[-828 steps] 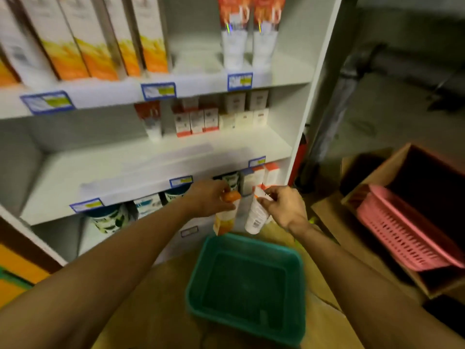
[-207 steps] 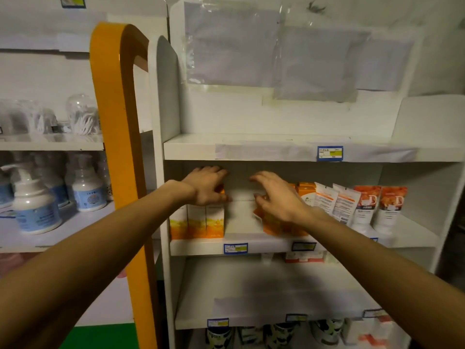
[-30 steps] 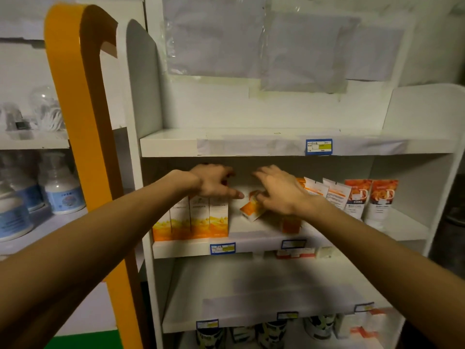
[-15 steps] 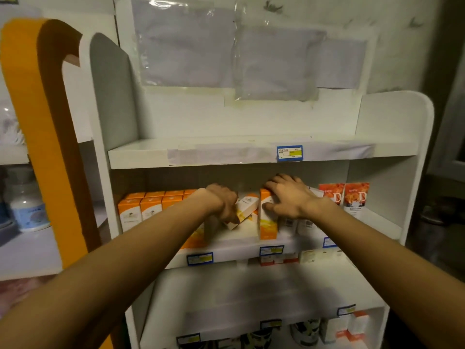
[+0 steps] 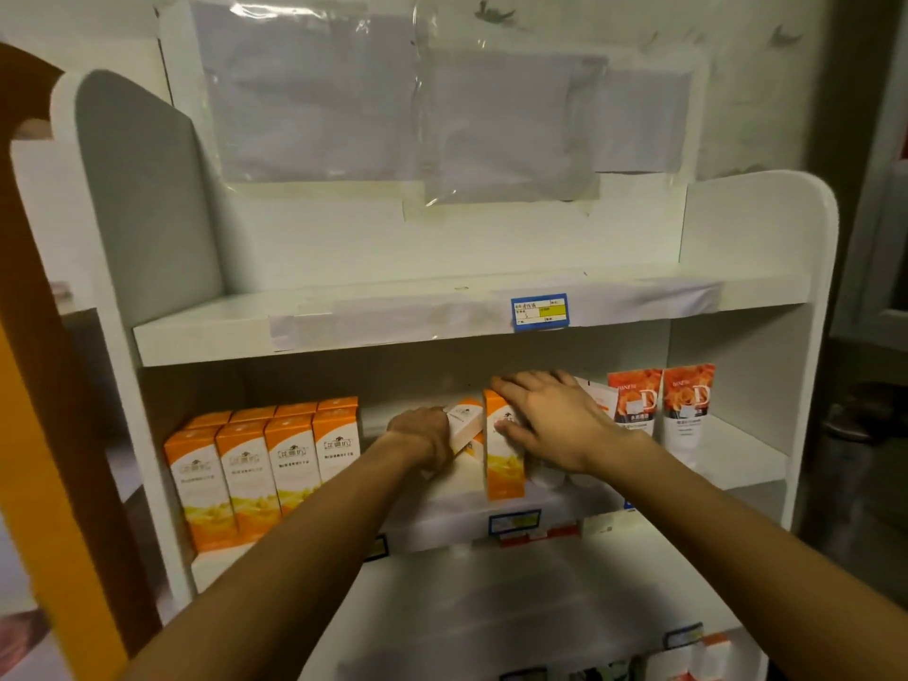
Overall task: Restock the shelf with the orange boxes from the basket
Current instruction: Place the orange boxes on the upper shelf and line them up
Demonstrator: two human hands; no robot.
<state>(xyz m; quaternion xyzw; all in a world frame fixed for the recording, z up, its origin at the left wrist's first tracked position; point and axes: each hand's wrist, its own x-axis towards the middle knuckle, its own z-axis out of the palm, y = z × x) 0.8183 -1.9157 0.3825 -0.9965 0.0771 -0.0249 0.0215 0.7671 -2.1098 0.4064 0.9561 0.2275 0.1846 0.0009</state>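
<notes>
My forearm hides part of the shelf [image 5: 442, 525] edge. My left hand [image 5: 420, 437] curls round a tilted orange box [image 5: 464, 425], its lower end hidden. Just beside it, my right hand [image 5: 550, 422] lies with fingers straight and spread against an upright orange box [image 5: 501, 454]. Left of both stand eight boxed packs [image 5: 265, 464], four in front, four behind. Farther right, two orange tubes [image 5: 661, 400]; blurred packets between.

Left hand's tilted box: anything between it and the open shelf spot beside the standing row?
Nothing visible. The left hand grips the tilted box over a bare stretch of shelf, between the standing row of orange boxes and the upright box steadied by the right hand.
</notes>
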